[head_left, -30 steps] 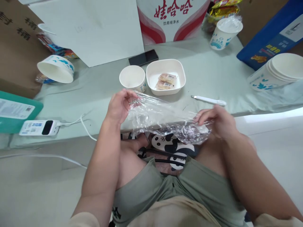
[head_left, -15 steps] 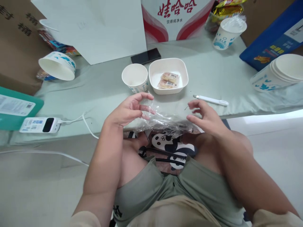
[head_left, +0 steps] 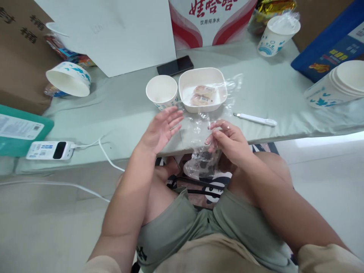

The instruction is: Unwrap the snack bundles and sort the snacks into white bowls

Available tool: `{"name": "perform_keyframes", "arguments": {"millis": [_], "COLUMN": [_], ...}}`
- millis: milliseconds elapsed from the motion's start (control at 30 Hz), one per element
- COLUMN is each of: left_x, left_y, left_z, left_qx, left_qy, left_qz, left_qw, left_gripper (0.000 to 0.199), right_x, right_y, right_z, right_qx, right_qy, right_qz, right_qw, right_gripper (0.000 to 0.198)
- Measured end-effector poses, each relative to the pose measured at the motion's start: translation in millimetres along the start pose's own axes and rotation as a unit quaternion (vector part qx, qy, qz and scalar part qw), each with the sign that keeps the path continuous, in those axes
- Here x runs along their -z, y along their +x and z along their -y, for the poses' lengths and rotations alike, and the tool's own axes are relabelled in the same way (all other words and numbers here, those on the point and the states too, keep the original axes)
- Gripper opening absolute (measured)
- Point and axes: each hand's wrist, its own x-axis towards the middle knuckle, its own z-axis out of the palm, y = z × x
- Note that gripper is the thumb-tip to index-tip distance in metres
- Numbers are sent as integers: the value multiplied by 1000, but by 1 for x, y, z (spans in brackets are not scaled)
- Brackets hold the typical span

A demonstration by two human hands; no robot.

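My right hand (head_left: 229, 140) pinches a crumpled piece of clear thin plastic film (head_left: 203, 163). The film spreads up past the front and right side of a white bowl (head_left: 184, 100) and hangs down over the table edge. My left hand (head_left: 162, 129) is open, palm facing right, with the fingers apart and just in front of a white paper cup (head_left: 162, 89). Inside the bowl lie small wrapped snacks (head_left: 203, 95), partly seen through the film. A white utility knife (head_left: 256, 119) rests to the right, beyond my right hand.
Behind the bowl lies a black phone (head_left: 174, 66) near a white board (head_left: 113, 38). Stacked paper cups (head_left: 324, 91) and a film-topped cup (head_left: 275, 40) stand on the right. A tilted cup (head_left: 69, 79) and a white power bank (head_left: 48, 150) with its cable are on the left.
The film was bunched low between both hands; now it is raised, stretching over the bowl's right side. My right hand moved left and closed on it; my left hand turned its palm inward.
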Motion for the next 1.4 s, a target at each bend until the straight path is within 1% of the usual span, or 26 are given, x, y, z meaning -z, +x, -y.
{"name": "perform_keyframes", "arguments": {"millis": [67, 100, 167, 233, 300, 367, 467, 533, 600, 667, 700, 767, 833, 867, 900, 933, 967, 1000, 1033, 1067, 1100, 1167, 1200, 1300, 1400], "left_x": [-11, -17, -27, -34, -35, -33, -26, -21, -18, -16, -16, -15, -15, -16, -17, -18, -20, -22, -24, -25, -26, -28, -27, -23, -17], "left_y": [0, -1, -2, -3, -4, -4, -6, -6, -5, -3, -1, 2, 4, 4, 4, 3, 2, 1, 1, 0, -1, -1, -1, 2, 5], "left_z": [5, 7, 9, 10, 10, 9, 5, 0, -4, -6, -6, -3, 3, 6, 10, 12, 14, 16, 16, 15, 14, 11, 9, 5, 3], "left_qx": [67, 90, 108, 89, 70, 61, 41, 19, 1, -2, 7, 23, 21, 15, 8, 3, -2, -10, -21, -33, -40, -32, -21, -9, -39], "left_qy": [-7, 9, 81, 165, 216, 229, 198, 172, 163, 160, 153, 137, 148, 166, 183, 191, 186, 168, 142, 114, 92, 73, 79, 129, 154], "left_qz": [52, 81, 133, 157, 150, 129, 103, 94, 87, 82, 85, 86, 84, 84, 88, 98, 111, 120, 124, 121, 113, 81, 59, -16, -75], "left_qw": [996, 993, 982, 970, 962, 963, 974, 981, 983, 984, 984, 987, 985, 982, 979, 977, 976, 978, 982, 985, 988, 994, 995, 992, 984], "left_gripper": [69, 69, 58, 39, 26, 24, 27, 20, 9, 4, 7, 21, 26, 25, 26, 32, 38, 44, 48, 52, 56, 63, 63, 49, 38], "right_x": [2, 2, 2, 2, 4, 6, 10, 13, 16, 18, 19, 20, 19, 18, 16, 14, 13, 11, 10, 9, 8, 7, 7, 6, 5], "right_y": [1, 1, 0, -2, -5, -6, -8, -9, -11, -13, -14, -14, -13, -12, -12, -11, -10, -9, -8, -7, -7, -6, -6, -6, -6], "right_z": [-3, -3, -3, -3, -2, -3, -2, 1, 5, 8, 8, 7, 5, 4, 3, 1, 0, -1, -2, -3, -4, -7, -8, -9, -7], "right_qx": [16, 19, 23, 25, 26, 32, 73, 99, 108, 112, 121, 147, 150, 142, 130, 118, 108, 97, 82, 63, 45, 19, 13, 17, 28], "right_qy": [36, 43, 28, -22, -65, -66, -21, -8, -12, -25, -32, -61, -124, -159, -179, -177, -151, -108, -63, -28, -12, -23, -37, -54, -59], "right_qz": [-11, -10, -15, -27, -47, -59, -56, -45, -32, -21, -15, -8, -21, -43, -74, -105, -130, -142, -138, -120, -95, -56, -52, -71, -95], "right_qw": [999, 999, 999, 999, 996, 996, 996, 994, 994, 993, 992, 987, 981, 976, 972, 971, 974, 979, 985, 990, 994, 998, 998, 996, 993], "right_gripper": [43, 44, 43, 37, 30, 28, 26, 23, 16, 11, 16, 28, 34, 30, 21, 14, 24, 40, 53, 58, 54, 36, 31, 29, 33]}}
